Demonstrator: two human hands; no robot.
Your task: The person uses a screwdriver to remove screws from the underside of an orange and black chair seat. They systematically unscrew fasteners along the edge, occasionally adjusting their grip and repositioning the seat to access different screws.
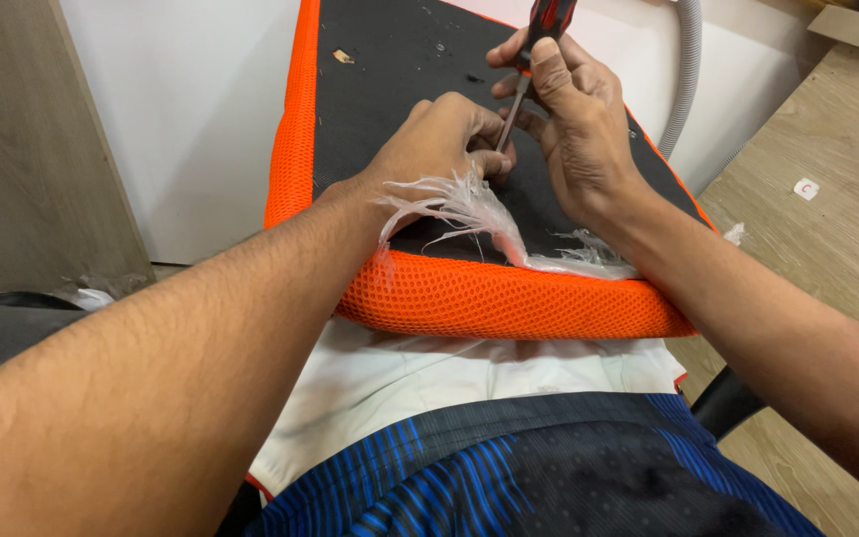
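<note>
The right hand (574,119) is clenched round a screwdriver (534,50) with a red-and-black handle, its shaft angled down at the black underside of an orange mesh seat cushion (509,298) lying across the person's lap. The left hand (439,144) rests curled on that black panel – fingertips right at the tool's tip, grasping nothing I can make out – beside torn clear plastic wrap (479,214) trailing over the cushion's near edge.

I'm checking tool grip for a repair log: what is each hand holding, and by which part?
The right hand grips a screwdriver by its red-and-black handle. The left hand pinches near the shaft's tip against the seat cushion; what it holds cannot be told.
</note>
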